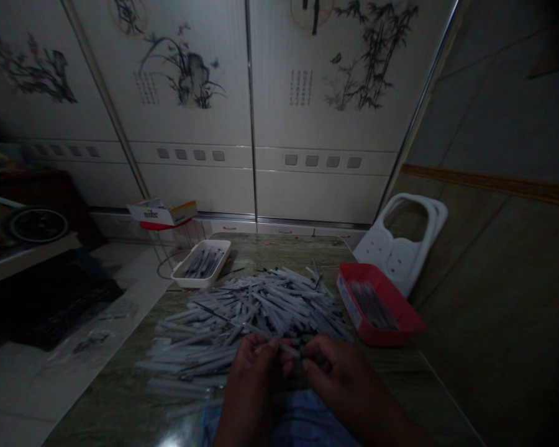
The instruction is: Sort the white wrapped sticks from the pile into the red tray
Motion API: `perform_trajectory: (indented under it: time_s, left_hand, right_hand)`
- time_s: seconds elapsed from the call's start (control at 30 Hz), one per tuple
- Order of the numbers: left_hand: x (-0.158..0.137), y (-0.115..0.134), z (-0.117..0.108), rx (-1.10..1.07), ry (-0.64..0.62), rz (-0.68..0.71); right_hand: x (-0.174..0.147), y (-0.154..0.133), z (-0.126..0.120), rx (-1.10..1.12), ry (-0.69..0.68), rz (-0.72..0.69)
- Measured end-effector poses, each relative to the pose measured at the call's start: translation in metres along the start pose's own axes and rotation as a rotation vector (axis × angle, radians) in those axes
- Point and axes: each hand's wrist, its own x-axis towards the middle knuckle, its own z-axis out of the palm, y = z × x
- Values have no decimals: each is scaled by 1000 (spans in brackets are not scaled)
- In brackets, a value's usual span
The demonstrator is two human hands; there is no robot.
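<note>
Slim translucent tube (289, 351) — pinched in left hand (257, 363), dark end gripped by right hand (336, 366) — at near side of tube pile (274, 301) on table (116, 403); red basket (387, 337) right of pile.

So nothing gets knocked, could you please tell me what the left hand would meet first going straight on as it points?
Probably the pile of pale tube-like pieces ahead of the left hand, though depth is unclear and it might pass above them.
</note>
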Motion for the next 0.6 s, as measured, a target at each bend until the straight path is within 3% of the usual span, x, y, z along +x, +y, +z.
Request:
perform_trajectory:
  time_s: [0.33, 0.6]
  left_hand:
    - [7, -6, -5, -11, -9, 14]
    - [4, -5, -5, -11, 4, 39]
  right_hand:
    - [1, -7, 3, 131, 12, 74]
    - [1, -4, 23, 269, 58, 114]
